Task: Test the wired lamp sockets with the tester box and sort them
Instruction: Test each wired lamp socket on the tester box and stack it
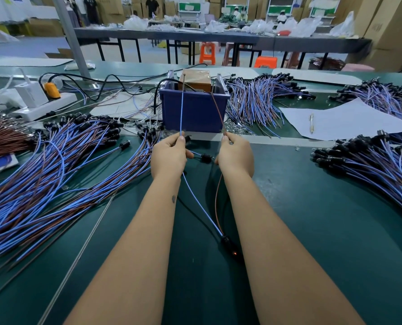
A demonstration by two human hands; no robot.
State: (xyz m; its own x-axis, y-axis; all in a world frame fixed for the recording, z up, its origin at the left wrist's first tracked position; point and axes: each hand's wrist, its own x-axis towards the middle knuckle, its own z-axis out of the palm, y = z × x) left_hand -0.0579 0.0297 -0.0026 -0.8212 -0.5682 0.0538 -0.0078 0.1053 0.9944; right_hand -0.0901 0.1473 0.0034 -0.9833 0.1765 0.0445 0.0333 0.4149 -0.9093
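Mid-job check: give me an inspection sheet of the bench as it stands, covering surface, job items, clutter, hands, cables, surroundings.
Surface: green bench mat, bare in front of the person.
Job's things: blue tester box at centre; socket under test lies near the forearms, a small orange glow on it; another socket between the hands.
Clutter: paper sheet with a pen; wired socket piles left and right.
Hands: left hand pinches the blue lead; right hand pinches the brown lead, both reaching up to the box.
Cables: power strip, black cords behind.
Surroundings: tables, orange stools, cartons, people.
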